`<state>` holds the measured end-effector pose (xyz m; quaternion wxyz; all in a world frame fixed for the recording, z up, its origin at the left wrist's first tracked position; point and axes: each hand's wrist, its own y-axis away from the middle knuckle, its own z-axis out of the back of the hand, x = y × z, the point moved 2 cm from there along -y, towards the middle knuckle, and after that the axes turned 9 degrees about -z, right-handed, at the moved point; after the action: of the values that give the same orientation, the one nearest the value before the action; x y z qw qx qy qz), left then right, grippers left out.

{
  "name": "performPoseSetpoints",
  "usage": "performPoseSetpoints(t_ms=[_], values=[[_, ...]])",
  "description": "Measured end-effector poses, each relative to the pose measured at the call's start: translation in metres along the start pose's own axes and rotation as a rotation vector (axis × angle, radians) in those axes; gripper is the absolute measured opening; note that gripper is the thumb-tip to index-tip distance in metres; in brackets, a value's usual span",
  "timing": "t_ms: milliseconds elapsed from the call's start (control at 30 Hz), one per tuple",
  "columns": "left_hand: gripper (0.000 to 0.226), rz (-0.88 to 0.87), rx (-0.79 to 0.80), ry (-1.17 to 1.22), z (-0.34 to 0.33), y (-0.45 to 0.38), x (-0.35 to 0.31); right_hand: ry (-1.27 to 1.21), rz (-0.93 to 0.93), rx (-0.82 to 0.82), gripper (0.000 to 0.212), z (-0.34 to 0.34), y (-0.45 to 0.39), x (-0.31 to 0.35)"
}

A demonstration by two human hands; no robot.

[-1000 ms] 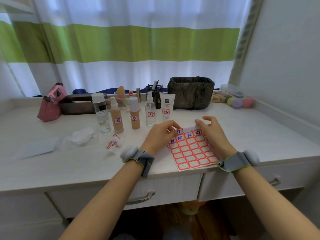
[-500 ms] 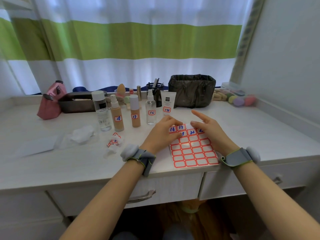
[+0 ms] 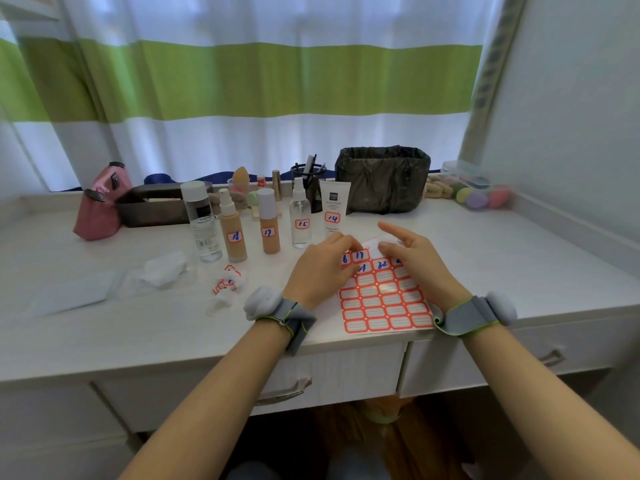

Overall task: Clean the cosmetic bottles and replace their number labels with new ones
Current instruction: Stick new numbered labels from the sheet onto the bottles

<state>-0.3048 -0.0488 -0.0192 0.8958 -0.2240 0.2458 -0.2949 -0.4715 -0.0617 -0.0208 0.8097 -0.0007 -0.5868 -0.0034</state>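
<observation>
A sheet of red-bordered labels (image 3: 384,301) lies at the desk's front edge, its top rows numbered in blue. My left hand (image 3: 322,268) has curled fingers holding the sheet's top left corner. My right hand (image 3: 414,258) pinches the sheet's top edge with its index finger stretched out; whether it holds a single label I cannot tell. Behind stand a clear unlabelled bottle (image 3: 202,223), a pump foundation bottle (image 3: 232,233), a capped foundation bottle (image 3: 269,225), a spray bottle (image 3: 300,220) and a white tube (image 3: 334,209), the last four labelled.
Crumpled old labels (image 3: 228,282), a white wipe (image 3: 162,268) and a plastic packet (image 3: 76,292) lie left of my hands. At the back stand a pink pouch (image 3: 100,206), a dark tray (image 3: 156,206), a black-lined bin (image 3: 382,178) and a sponge box (image 3: 478,192).
My right index finger has straightened and lifted off the sheet. Both hands have shifted slightly along the top rows of labels. The bottles have not moved.
</observation>
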Motion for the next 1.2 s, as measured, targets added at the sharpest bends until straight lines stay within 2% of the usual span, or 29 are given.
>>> performPoseSetpoints(t_ms=[200, 400, 667, 900, 1100, 1200], values=[[0.021, 0.031, 0.029, 0.018, -0.0014, 0.0001, 0.0003, 0.047, 0.012, 0.004, 0.041, -0.0037, -0.0033, -0.0019], [0.032, 0.068, 0.030, 0.062, -0.0028, -0.0006, 0.0021, 0.050, 0.016, 0.020, 0.038, -0.0038, -0.0041, -0.0022], [0.011, 0.006, -0.062, 0.040, -0.0007, -0.0002, 0.0053, 0.007, -0.047, 0.096, 0.039, -0.0044, -0.0023, -0.0027], [0.008, 0.061, -0.121, 0.245, 0.0004, 0.0000, 0.0054, 0.032, -0.044, 0.110, 0.043, -0.0050, 0.0009, 0.0001], [0.004, 0.213, -0.158, 0.511, 0.0022, 0.0003, 0.0045, 0.061, -0.039, 0.108, 0.045, -0.0039, 0.0014, 0.0004], [0.005, 0.267, -0.227, 0.617, 0.0060, 0.0001, 0.0048, 0.109, -0.017, 0.105, 0.047, -0.0041, -0.0009, 0.0000]])
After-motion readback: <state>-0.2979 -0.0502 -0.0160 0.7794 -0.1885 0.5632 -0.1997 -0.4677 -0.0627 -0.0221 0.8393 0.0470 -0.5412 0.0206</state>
